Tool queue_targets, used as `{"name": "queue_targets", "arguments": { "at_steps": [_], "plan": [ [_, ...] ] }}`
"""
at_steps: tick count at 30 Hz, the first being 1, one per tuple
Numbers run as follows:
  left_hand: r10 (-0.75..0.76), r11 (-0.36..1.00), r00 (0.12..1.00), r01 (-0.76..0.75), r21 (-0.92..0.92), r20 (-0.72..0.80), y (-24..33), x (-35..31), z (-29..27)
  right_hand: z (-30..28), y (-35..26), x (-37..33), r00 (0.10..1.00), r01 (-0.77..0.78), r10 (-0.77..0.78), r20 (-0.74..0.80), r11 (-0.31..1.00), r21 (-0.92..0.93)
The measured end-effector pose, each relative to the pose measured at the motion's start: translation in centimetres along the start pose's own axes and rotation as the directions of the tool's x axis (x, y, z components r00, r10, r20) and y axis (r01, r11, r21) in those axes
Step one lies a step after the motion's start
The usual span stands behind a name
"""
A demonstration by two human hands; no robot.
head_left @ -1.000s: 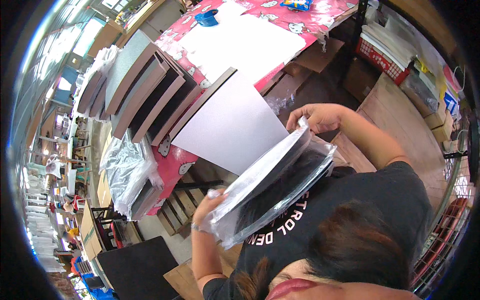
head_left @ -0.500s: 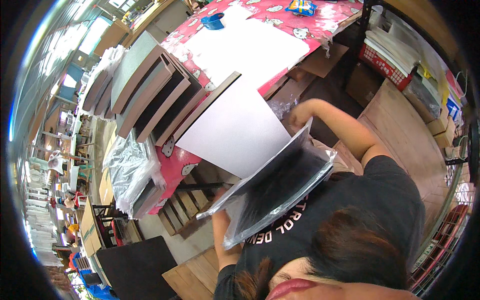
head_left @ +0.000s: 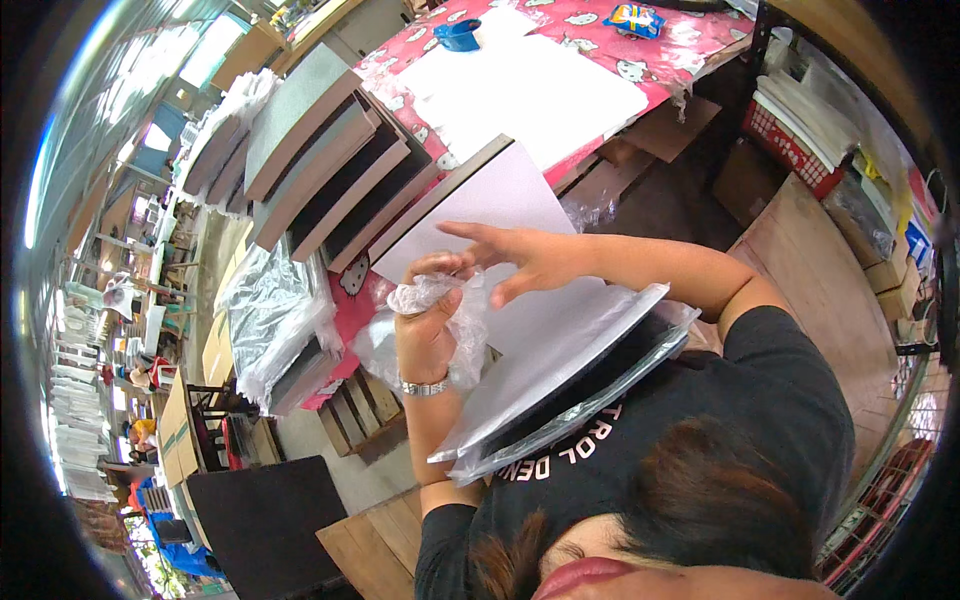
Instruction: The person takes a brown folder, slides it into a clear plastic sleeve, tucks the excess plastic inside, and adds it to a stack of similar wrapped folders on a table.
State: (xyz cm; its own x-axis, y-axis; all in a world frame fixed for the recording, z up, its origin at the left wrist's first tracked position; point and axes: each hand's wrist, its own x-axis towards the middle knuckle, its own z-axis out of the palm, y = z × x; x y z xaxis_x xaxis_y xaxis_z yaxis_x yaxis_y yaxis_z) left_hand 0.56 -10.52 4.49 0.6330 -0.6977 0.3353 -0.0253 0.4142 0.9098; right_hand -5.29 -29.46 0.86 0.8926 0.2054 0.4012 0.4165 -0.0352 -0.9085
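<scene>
My left hand [head_left: 428, 335], with a metal watch on its wrist, is shut on a bunched end of clear plastic wrap [head_left: 455, 315]. My right hand [head_left: 520, 262] hovers just beside it with fingers spread, its fingertips meeting the bunched plastic. Below both hands a flat dark board in a clear plastic bag [head_left: 570, 385] leans tilted against my chest. Behind the hands a pale grey board [head_left: 500, 195] lies at the edge of the table.
A table with a red patterned cloth [head_left: 690, 40] carries a large white sheet [head_left: 520, 90], a blue object [head_left: 460, 34] and a row of leaning grey boards [head_left: 320, 160]. Plastic-wrapped bundles [head_left: 270, 320] sit left. A red basket [head_left: 790, 140] and cardboard boxes stand right.
My hands were holding the bagged board at its two ends. They have come together above its upper end, and the left now bunches the loose plastic.
</scene>
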Motion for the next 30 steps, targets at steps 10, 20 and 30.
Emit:
{"name": "queue_targets", "arguments": {
  "at_steps": [10,20,30],
  "plan": [
    [-0.029,0.989,0.960,0.068,0.131,-0.279,0.6,1.1,0.5,-2.0,-2.2,2.1,0.984,-0.112,0.085,-0.159,0.979,-0.170],
    [0.137,0.935,0.878,0.038,0.352,-0.459,-0.5,-1.7,4.5,1.3,-2.1,-1.3,0.927,-0.093,0.122,-0.355,0.991,0.099],
    [0.142,0.943,0.866,0.029,0.333,-0.479,-1.3,-2.9,4.8,1.2,-2.6,-3.1,0.979,-0.035,-0.025,-0.200,0.956,-0.290]
  ]
}}
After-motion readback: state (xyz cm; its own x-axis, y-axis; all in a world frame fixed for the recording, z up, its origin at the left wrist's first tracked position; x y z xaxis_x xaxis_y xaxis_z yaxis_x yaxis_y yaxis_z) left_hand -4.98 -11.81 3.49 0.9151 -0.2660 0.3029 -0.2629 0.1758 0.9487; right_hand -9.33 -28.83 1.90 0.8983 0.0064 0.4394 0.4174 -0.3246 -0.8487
